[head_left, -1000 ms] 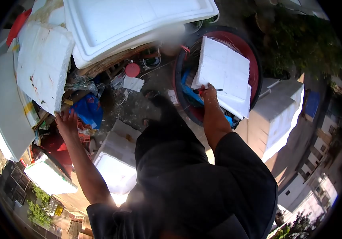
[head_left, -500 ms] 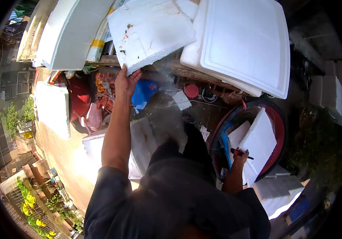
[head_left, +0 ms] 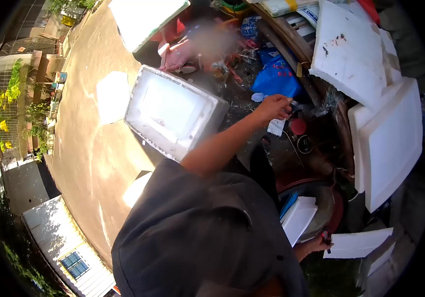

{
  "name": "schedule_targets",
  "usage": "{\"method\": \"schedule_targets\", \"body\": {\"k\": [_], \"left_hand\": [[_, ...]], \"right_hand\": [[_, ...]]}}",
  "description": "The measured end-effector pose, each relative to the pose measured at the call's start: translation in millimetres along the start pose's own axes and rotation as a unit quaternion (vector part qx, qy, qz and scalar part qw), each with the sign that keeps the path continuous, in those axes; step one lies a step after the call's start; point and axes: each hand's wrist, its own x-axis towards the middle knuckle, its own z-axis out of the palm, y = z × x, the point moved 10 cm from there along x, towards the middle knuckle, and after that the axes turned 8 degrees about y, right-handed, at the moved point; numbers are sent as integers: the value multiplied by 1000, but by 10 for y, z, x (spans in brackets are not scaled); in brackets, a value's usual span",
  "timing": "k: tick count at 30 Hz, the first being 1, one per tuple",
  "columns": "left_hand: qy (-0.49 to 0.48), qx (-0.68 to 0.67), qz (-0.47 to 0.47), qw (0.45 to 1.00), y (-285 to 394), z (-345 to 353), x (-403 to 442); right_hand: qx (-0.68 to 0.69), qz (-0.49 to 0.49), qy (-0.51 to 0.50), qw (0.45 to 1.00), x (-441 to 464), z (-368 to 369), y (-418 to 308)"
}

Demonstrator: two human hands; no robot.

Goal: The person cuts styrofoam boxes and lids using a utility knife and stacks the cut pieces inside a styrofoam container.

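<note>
My left hand (head_left: 276,107) is stretched out over the clutter beside a blue plastic bag (head_left: 279,78). Its fingers are loosely bent and slightly apart, with nothing seen in them. Up and to the right of it, a thick white foam sheet (head_left: 348,52) with dark specks rests on a pile. My right hand (head_left: 316,243) is closed around a small red-and-black tool (head_left: 327,238), whose exact kind I cannot make out. Close to that hand are a white foam piece (head_left: 361,243) and another foam piece (head_left: 299,220) in a round, dark-red-rimmed tub (head_left: 340,210).
An open white foam box (head_left: 210,119) stands on the concrete ground (head_left: 81,163) to my left. Foam lids (head_left: 396,143) lean at the right. Pink and red plastic items (head_left: 178,55) lie ahead, near wooden beams (head_left: 292,49).
My left hand has let go of the foam sheet's edge and drawn back. The view has turned left. My right hand still holds the tool and is now at the tub's outer side.
</note>
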Motion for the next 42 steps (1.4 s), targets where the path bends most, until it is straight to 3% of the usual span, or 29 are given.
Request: {"method": "schedule_targets", "body": {"k": [1,2,3,5,7,8,10,12,14,16,17,18,20,23,24,26,27,30,34,38,41,42], "left_hand": [[-15,23,-14,1000,-228,-163,-146],[-1,31,-30,999,-458,-386,-283],[12,38,-47,998,-664,-608,-415],[36,34,-67,997,-920,-1084,-711],[78,-3,-69,995,-1030,-1559,-1012],[109,-36,-59,992,-1037,-1833,-1170],[177,-115,-40,977,-1086,-2460,-1461],[242,-205,-23,948,-1237,-3124,-1718],[277,-263,7,924,-1401,-3656,-1996],[264,-316,12,911,-1566,-3926,-2257],[255,-342,15,904,-1658,-4008,-2360],[296,-299,5,907,-1676,-4100,-2517],[377,-207,-16,903,-1632,-4258,-2900],[448,-115,-15,886,-2875,-4734,-2689],[482,-141,-13,865,-3054,-4799,-2738],[545,-192,-11,816,-3301,-4856,-2853],[563,-142,-33,814,-3319,-4917,-2904],[639,-145,7,755,-3189,-5071,-3000],[669,-134,17,731,-3137,-5206,-2835],[673,-140,3,726,-3167,-5297,-2732],[692,-125,12,711,-3072,-5316,-2916],[695,-113,19,710,-3001,-5304,-2972]], "right_hand": [[135,35,-56,989,248,171,-9],[141,-15,-101,985,264,447,-711],[179,31,-110,977,393,699,-970],[325,296,-131,888,470,1318,-1342],[344,391,-166,837,137,1901,-2288],[266,382,-290,836,117,2207,-2267],[156,215,-368,891,-706,2630,-3611],[59,136,-544,826,-1579,3179,-4252],[26,36,-632,773,-2593,3542,-4909],[70,-56,-733,675,-3544,3970,-5125],[45,-45,-778,625,-4021,4067,-5201],[19,-31,-817,575,-4445,4143,-5252],[-12,-97,-847,522,-5050,4570,-5143],[-42,-104,-882,458,-6018,4672,-5456],[-38,-96,-892,440,-6308,4636,-5603],[-79,-279,-858,423,-6692,5071,-5451],[-94,-230,-855,455,-6799,5054,-5529],[-43,-242,-822,514,-6904,5203,-5635],[-96,-275,-818,496,-6705,4986,-5374],[-160,-220,-811,518,-6143,4937,-4715],[-156,-288,-786,523,-5781,4760,-4473],[-184,-245,-797,521,-5694,4696,-4328]]}}
